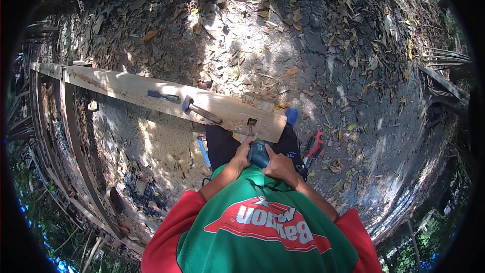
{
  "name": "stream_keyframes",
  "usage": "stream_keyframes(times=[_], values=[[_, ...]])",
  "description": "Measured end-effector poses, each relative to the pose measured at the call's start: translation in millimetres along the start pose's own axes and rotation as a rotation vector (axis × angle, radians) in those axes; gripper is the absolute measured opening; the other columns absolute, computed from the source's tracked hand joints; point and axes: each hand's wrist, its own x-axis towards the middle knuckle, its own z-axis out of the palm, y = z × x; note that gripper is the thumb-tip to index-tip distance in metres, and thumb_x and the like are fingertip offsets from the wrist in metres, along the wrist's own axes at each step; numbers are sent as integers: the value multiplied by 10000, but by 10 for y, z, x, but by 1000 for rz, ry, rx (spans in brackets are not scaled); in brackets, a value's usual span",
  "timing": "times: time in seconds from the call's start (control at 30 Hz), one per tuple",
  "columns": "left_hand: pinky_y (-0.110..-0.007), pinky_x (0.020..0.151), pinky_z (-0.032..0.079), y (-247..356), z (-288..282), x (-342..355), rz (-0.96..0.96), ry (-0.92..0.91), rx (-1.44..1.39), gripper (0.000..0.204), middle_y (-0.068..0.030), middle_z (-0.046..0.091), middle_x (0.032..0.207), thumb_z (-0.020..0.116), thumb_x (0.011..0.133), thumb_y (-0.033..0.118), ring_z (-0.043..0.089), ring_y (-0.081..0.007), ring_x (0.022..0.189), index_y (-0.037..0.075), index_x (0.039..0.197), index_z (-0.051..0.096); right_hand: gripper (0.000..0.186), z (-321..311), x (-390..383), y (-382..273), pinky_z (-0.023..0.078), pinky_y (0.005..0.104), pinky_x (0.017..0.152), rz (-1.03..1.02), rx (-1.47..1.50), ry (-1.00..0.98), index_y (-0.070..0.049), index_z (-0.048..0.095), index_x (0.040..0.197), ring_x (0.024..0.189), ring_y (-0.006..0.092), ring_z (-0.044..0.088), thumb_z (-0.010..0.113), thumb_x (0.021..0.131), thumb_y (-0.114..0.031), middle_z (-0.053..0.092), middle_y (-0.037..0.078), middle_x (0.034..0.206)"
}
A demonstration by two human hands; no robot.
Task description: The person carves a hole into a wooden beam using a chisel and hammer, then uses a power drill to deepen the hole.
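A blue power drill (258,152) is held upright in front of the person's chest, its bit (251,130) angled up into a rectangular mortise (252,121) cut near the close end of a long wooden beam (151,92). The drill sits just below the beam's near edge, between the person's two dark-trousered legs.

The left hand (243,151) wraps the drill's left side, fingers curled closed round the body, with the forearm rising from the lower left and bent at the elbow. The right hand (281,167) clasps the drill's rear and right side, also closed on it, knuckles up, its forearm running back toward the lower right. Both wrists meet at the tool, so the arms form a narrow V over the green and red shirt (262,232).

On top of the beam, just left of the mortise, lies a hammer (199,109) with its dark head toward the left. Farther left along the beam rests a chisel (162,95) with a blue handle. The beam runs diagonally from the upper left to the centre.

Beside the person's right leg, on the ground, sits a red and black power tool (314,146). A blue shoe tip (291,116) shows just past the beam's end. Pale sawdust (166,146) is spread under the beam to the left, and dry leaves (303,45) and wood chips cover the dark soil beyond.
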Motion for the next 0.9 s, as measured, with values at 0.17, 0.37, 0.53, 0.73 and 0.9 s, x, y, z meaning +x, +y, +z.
stream_keyframes(times=[0.17,0.37,0.53,0.73,0.9], values=[[-382,715,580,90,5,85,44,-98,-17,237,-83,664,815,602,877,280,669,-220,712,56,955,602,958,-34,71,-19,521,481,784,9,33,34,-48,310,1463,838,436,664,708,622,-277,669,288,898],[-382,703,585,52,11,103,94,-69,4,212,-92,658,819,628,869,236,669,-228,715,47,958,592,945,74,45,-30,526,482,779,71,72,41,-50,298,1469,828,436,667,698,642,-273,675,278,873],[-383,665,586,121,51,68,71,13,48,204,-88,654,777,641,865,230,662,-229,658,48,945,598,958,148,104,-58,531,477,789,107,53,41,-61,285,1478,849,425,670,705,646,-284,674,280,898],[-387,658,591,173,-15,120,47,-6,62,205,-87,654,763,642,864,243,664,-227,651,52,929,603,960,185,163,-94,530,470,828,137,11,34,-73,299,1476,901,407,669,720,646,-307,673,276,962],[-417,675,593,173,19,197,36,-2,30,218,-85,657,780,635,860,259,664,-240,660,61,944,598,951,72,246,-63,532,465,835,127,-21,0,-74,312,1469,913,407,667,722,645,-312,674,269,977]])
